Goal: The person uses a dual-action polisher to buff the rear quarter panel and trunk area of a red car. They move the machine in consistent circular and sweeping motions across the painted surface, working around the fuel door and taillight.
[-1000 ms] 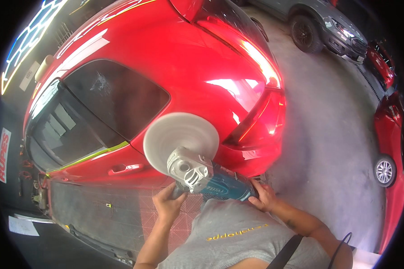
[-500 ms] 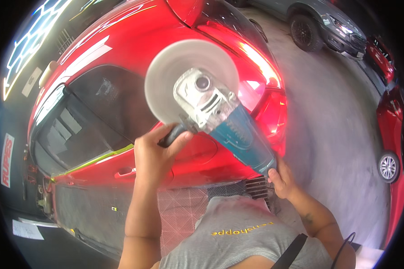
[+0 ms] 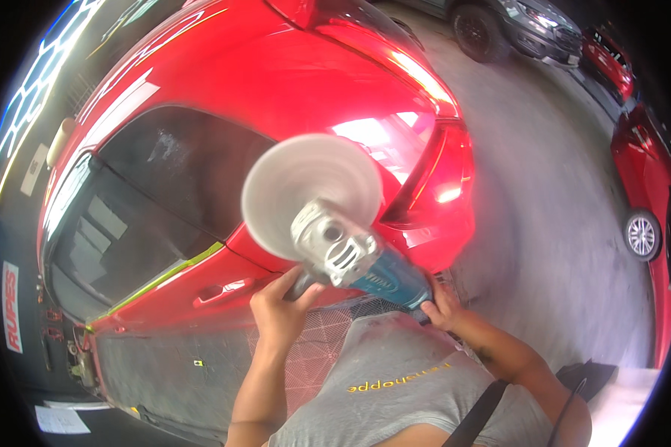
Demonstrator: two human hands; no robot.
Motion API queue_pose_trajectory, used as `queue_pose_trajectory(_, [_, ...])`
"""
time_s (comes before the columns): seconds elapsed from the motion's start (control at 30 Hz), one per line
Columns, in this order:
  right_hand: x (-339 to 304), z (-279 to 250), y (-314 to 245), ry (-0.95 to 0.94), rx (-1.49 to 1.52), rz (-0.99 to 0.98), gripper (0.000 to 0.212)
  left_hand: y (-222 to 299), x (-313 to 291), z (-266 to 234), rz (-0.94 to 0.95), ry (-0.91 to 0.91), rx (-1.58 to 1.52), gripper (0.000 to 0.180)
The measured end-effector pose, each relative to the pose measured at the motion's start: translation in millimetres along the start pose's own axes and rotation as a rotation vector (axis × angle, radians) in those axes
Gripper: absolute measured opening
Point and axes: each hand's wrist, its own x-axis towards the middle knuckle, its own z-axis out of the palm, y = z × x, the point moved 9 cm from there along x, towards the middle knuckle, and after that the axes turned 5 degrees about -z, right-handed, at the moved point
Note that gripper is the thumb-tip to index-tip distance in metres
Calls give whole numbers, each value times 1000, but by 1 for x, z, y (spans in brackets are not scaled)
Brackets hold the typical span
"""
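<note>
Both my hands hold a teal and silver power polisher (image 3: 384,276) across my front. My left hand (image 3: 279,302) is closed round its dark side handle, near the metal head. My right hand (image 3: 446,302) grips the rear end of the teal body. The polisher's round whitish pad (image 3: 309,175) is blurred, as if spinning, and overlaps the rear side of the red car (image 3: 224,71). Whether the pad touches the paint I cannot tell. Yellow-green tape (image 3: 164,272) runs along the lower edge of the car's dark side window (image 3: 127,208).
A grey pickup (image 3: 514,30) stands at the far right, with another red car (image 3: 641,171) nearer along the right side. Red floor tiles (image 3: 313,346) lie below the car. Bright hexagonal lights (image 3: 41,89) hang at the upper left. A dark cord (image 3: 570,402) runs by my right arm.
The polisher and both hands have come lower and closer to my body. Its pad has moved down from the upper rear panel to beside the rear side window.
</note>
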Motion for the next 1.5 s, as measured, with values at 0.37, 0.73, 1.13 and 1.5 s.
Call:
queue_pose_trajectory(0.37, [6,81,27,147,237,462,107,75,2,2,236,-110,325,56])
queue_pose_trajectory(0.73, [26,-62,-11,229,207,584,65,216,84,38,470,-169,200,39])
queue_pose_trajectory(1.13, [13,-105,-12,272,-30,469,91,198,67,36,511,-29,187,38])
queue_pose_trajectory(1.5, [131,-83,-131,120,97,65,99,166,102,-103,396,223,37,33])
